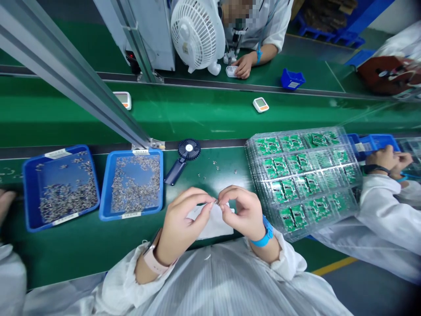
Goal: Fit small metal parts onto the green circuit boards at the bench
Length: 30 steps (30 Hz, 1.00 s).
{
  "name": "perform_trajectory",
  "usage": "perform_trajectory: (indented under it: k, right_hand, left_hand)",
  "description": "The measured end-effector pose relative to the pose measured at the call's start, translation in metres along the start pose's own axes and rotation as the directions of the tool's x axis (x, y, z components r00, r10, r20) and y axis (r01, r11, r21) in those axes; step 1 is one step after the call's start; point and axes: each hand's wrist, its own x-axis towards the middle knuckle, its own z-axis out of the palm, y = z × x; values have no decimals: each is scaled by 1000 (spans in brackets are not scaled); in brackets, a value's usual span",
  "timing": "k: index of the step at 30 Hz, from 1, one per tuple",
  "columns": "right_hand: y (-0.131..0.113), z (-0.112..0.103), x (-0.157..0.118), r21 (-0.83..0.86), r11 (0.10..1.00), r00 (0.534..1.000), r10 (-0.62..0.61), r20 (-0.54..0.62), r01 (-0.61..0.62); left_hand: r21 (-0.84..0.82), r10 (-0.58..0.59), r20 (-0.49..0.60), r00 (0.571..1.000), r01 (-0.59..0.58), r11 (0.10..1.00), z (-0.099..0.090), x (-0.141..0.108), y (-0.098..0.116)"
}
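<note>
Head view, looking down at a green belt tabletop (98, 259). The left hand (184, 224) and the right hand (238, 215) are held up close together above a white sheet (213, 224) (it may be paper or cloth, it is hard to tell). The right hand pinches a tiny metal part (216, 202) in its fingertips, so the part sits in the small gap between the two hands. The left fingertips are right by it, but it is hard to tell if they grip it too. To the left are two blue bins (104, 184) full of small metal parts, and a few loose bits lie on the belt near a small black fan (189, 149). Just right of the right hand is a stack of clear trays (253, 149) with green circuit boards inside. A co-worker's hand (384, 160) is past the stack. The tiny part could slip and get lost if the fingers go loose. A bump from an arm could also push the stack or tip a bin and spill the bits. Each blue bin has white labels (140, 152), but their writing is too small to read, and no brand can be read.
</note>
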Motion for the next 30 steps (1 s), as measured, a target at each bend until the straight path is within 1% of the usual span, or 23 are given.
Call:
perform_trajectory:
  k: [2,3,4,5,6,8,9,10,11,13,16,22,26,28,30]
  right_hand:
    - [1,0,0,32,999,1000,29,7,-30]
    - [2,0,0,45,998,999,46,12,-46]
    - [3,0,0,58,996,998,63,18,-64]
    - [4,0,-1,72,994,996,82,24,-84]
    - [5,0,-1,87,991,994,104,32,-106]
    - [7,-1,-2,107,982,987,149,57,-154]
    - [7,-2,-2,108,978,983,170,68,-176]
    - [8,-2,-2,106,975,979,187,77,-195]
    - [8,-3,-2,102,972,976,201,84,-210]
    - [8,-4,-1,99,969,971,220,92,-229]
    - [8,-4,0,106,961,964,246,104,-256]
    - [8,-5,0,151,941,951,284,122,-301]
    - [9,-6,0,168,935,946,293,137,-313]
    - [10,-6,0,183,931,945,294,143,-317]
    - [12,-7,0,208,925,944,286,165,-317]
  left_hand:
    - [40,7,1,1000,-7,999,0,-1,-1]
    - [86,33,-11,999,-32,996,0,-1,-2]
    - [153,88,-24,996,-84,985,-1,-2,-3]
    - [236,170,-28,985,-159,959,-2,-2,-4]
    - [323,269,-13,963,-251,912,-3,-3,-5]
    - [458,446,77,892,-429,778,-6,-3,-8]
    - [494,501,132,856,-494,715,-8,-2,-10]
    - [517,529,175,831,-535,668,-10,-2,-10]
    - [530,542,202,815,-557,639,-11,-1,-11]
    - [544,544,222,809,-566,619,-13,1,-11]
    - [556,527,225,819,-552,621,-14,3,-10]
    - [553,533,234,813,-562,615,-13,5,-9]
    - [581,546,254,798,-577,574,-11,4,-8]
    - [583,534,238,811,-559,590,-9,3,-9]
    - [549,487,201,850,-510,663,-6,2,-10]
